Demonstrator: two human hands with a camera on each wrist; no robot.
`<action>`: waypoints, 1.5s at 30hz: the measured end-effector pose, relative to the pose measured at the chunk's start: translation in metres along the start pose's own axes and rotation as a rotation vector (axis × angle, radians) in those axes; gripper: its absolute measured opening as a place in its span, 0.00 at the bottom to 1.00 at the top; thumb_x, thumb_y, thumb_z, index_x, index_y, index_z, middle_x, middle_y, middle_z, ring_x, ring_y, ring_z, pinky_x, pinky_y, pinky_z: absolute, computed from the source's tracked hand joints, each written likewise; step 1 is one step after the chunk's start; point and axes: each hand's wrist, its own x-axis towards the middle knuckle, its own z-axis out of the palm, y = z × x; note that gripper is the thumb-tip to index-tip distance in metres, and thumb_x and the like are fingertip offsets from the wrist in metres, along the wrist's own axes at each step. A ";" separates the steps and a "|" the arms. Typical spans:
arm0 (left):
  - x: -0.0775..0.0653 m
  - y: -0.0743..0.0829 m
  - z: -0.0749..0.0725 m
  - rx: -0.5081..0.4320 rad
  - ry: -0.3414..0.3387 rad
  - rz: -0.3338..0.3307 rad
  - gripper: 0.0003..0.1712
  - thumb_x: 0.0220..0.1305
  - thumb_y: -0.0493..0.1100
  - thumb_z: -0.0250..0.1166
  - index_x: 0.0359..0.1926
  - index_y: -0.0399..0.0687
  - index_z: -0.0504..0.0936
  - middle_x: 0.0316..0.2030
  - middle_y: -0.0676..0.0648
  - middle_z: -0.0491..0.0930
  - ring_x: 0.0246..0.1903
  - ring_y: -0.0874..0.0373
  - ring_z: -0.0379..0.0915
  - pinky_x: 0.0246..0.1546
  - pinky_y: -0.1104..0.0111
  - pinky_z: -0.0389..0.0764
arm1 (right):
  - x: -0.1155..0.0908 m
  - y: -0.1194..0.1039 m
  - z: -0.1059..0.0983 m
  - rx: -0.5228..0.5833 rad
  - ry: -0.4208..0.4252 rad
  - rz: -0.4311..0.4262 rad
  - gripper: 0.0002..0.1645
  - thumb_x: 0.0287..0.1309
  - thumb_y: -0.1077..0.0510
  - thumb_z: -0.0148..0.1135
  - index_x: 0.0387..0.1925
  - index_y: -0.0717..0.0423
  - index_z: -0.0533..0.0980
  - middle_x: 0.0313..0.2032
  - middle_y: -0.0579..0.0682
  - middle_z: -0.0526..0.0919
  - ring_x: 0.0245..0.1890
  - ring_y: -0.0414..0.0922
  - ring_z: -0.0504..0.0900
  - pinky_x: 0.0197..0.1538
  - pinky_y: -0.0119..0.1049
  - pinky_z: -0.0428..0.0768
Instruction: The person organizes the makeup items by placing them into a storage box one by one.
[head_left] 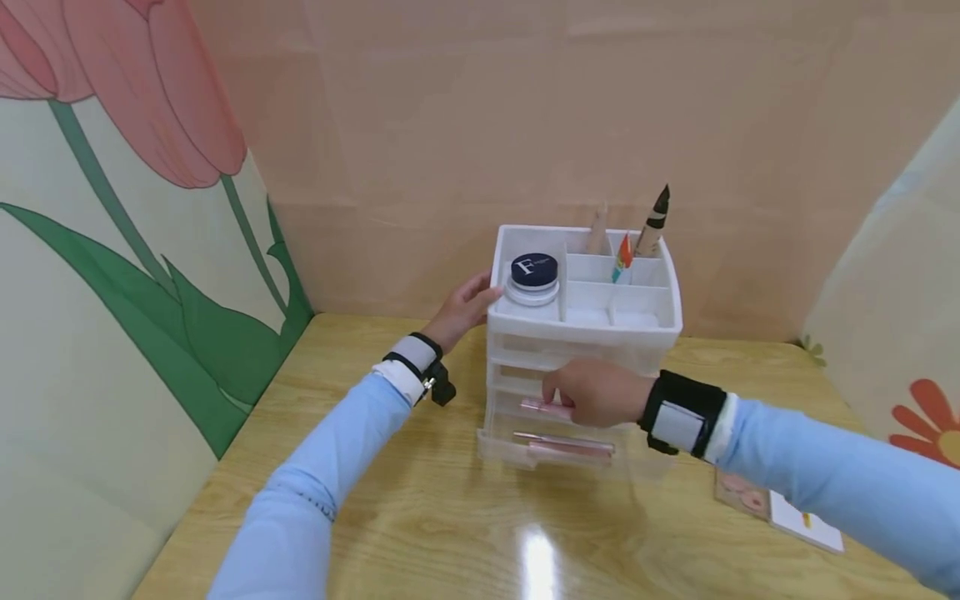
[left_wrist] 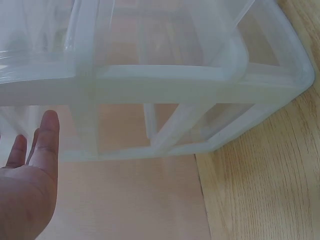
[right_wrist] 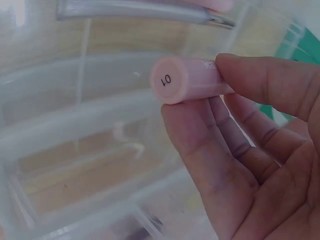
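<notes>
A white desktop drawer organizer [head_left: 585, 333] with clear drawers stands on the table. At its left side my left hand [head_left: 467, 310] rests against the upper edge; in the left wrist view the fingers [left_wrist: 47, 145] look straight beside the frame. My right hand [head_left: 600, 392] pinches a pink cosmetic tube [right_wrist: 192, 80] marked 01 on its end, between thumb and fingers. It is above the bottom drawer [head_left: 506, 450], which is pulled out. In that drawer lie a silvery slim tube [head_left: 562, 439] and a pink tube [head_left: 570, 452].
On the organizer's top tray sit a dark-lidded round jar [head_left: 534, 271], a black-tipped pen-like item [head_left: 654, 221], a small colourful item [head_left: 623, 258] and a pale stick [head_left: 597, 229]. A pink patterned card [head_left: 741, 493] and a white card or pad [head_left: 806, 523] lie at the right, partly under my sleeve.
</notes>
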 end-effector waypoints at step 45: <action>0.001 -0.001 0.000 -0.015 0.002 -0.003 0.30 0.73 0.44 0.53 0.73 0.44 0.60 0.66 0.41 0.66 0.59 0.48 0.69 0.58 0.59 0.73 | -0.016 0.006 -0.009 0.174 -0.002 0.018 0.18 0.47 0.72 0.68 0.41 0.55 0.78 0.31 0.43 0.78 0.32 0.43 0.74 0.37 0.37 0.78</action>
